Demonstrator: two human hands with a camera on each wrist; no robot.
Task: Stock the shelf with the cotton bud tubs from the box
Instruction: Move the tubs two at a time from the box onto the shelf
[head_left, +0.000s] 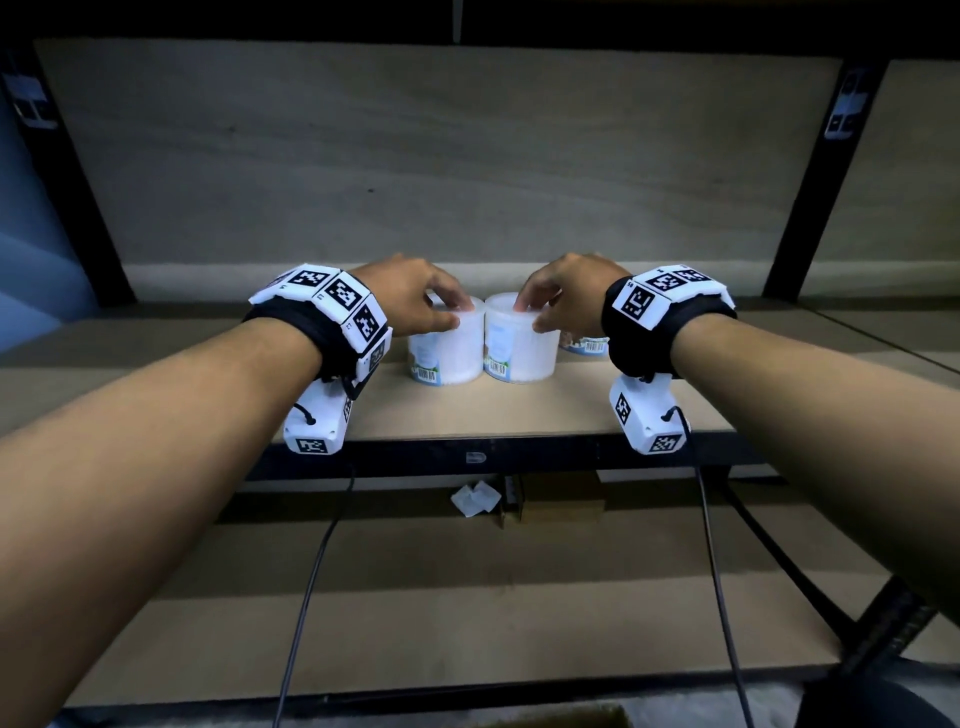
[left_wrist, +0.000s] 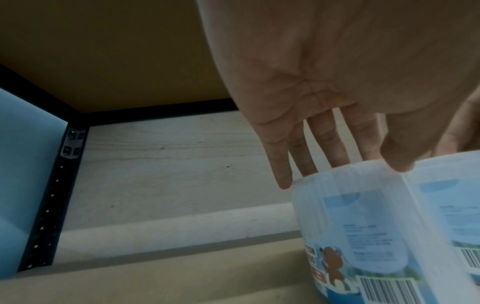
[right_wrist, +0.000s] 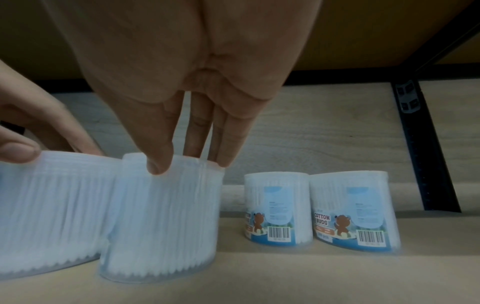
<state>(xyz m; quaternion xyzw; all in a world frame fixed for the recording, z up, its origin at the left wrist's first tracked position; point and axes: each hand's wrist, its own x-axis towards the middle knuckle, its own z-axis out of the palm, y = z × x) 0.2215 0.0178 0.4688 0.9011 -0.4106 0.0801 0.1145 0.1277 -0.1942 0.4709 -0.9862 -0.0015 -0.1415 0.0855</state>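
Note:
Two clear cotton bud tubs stand side by side, touching, near the front of the wooden shelf (head_left: 467, 415). My left hand (head_left: 448, 313) grips the left tub (head_left: 447, 356) from above by its lid rim, with the thumb (left_wrist: 400, 158) in front and the fingers behind. My right hand (head_left: 530, 317) holds the right tub (head_left: 519, 351) the same way, its thumb (right_wrist: 158, 164) on the front of the rim. In the right wrist view, the right tub (right_wrist: 161, 216) and the left tub (right_wrist: 52, 214) both rest on the board.
Two more labelled tubs (right_wrist: 275, 209) (right_wrist: 353, 211) stand to the right, further back; one (head_left: 584, 345) peeks out behind my right wrist. Black uprights (head_left: 821, 208) (left_wrist: 49, 197) frame the bay. On the lower shelf lie crumpled white paper (head_left: 475, 499) and a small carton (head_left: 561, 501).

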